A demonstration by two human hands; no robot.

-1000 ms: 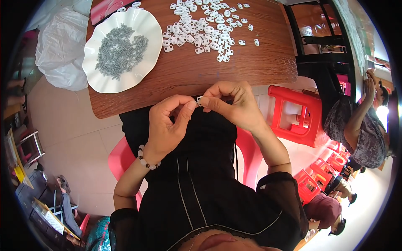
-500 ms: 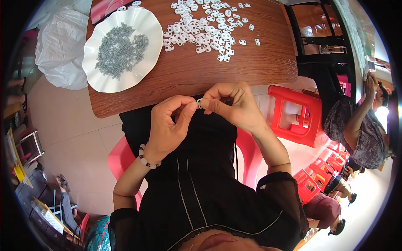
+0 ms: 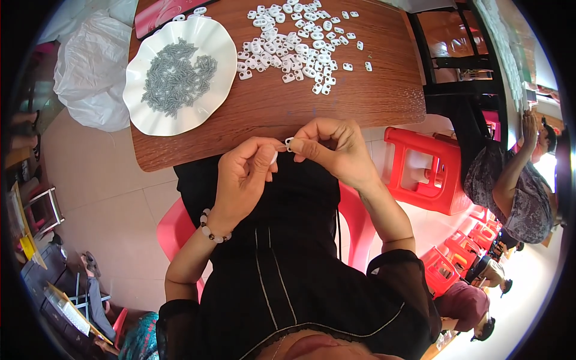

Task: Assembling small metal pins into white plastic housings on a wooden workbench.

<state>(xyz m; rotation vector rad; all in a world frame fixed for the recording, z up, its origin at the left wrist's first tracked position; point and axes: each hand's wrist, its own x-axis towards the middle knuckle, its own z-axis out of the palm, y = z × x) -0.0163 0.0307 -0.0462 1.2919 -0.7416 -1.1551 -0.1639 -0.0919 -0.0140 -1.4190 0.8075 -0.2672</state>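
Your R hand (image 3: 341, 151) pinches a white two-hole piece (image 3: 289, 143) btwn thumb + index, over your lap (image 3: 288, 201) nr desk (image 3: 258, 117) edge; L hand (image 3: 243, 174) is part-curled, fingertips beside it, can't tell if holding anything. Tiny grip area: slack pinch could drop it.

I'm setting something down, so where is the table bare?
The brown wood-grain table is bare between the small white holed pieces and its near edge, right of the white wavy-rimmed plate, and along its right edge. Crowded: upper middle with pieces; left with plate and flat pink case.
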